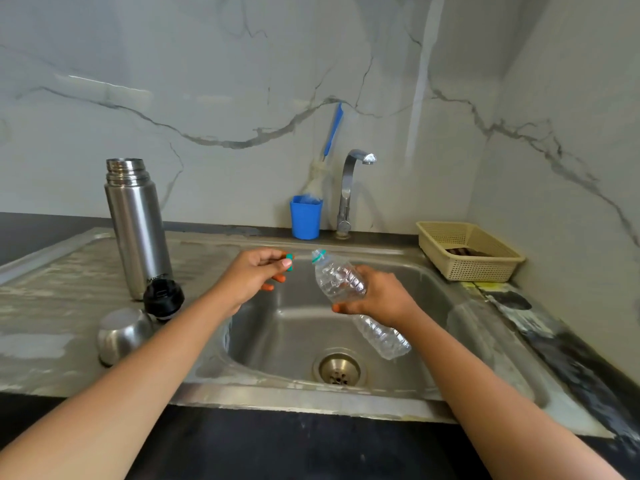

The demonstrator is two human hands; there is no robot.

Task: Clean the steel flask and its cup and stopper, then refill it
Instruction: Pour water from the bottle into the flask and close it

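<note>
The steel flask [138,226] stands upright and uncapped on the drainboard at the left. Its black stopper [163,297] lies at the flask's foot, and the steel cup [121,332] sits upside down in front of it. Over the sink, my right hand [379,293] grips a clear plastic bottle [341,278], tilted with its open neck pointing up and left. My left hand [254,275] pinches the bottle's small teal cap [290,262] just left of the neck. The bottle looks see-through; I cannot tell how much water it holds.
The steel sink basin [298,327] with its drain [338,368] lies below my hands. Behind it stand the tap [349,188] and a blue cup [305,218] holding a blue-handled bottle brush [330,136]. A beige plastic basket [465,249] sits at the right.
</note>
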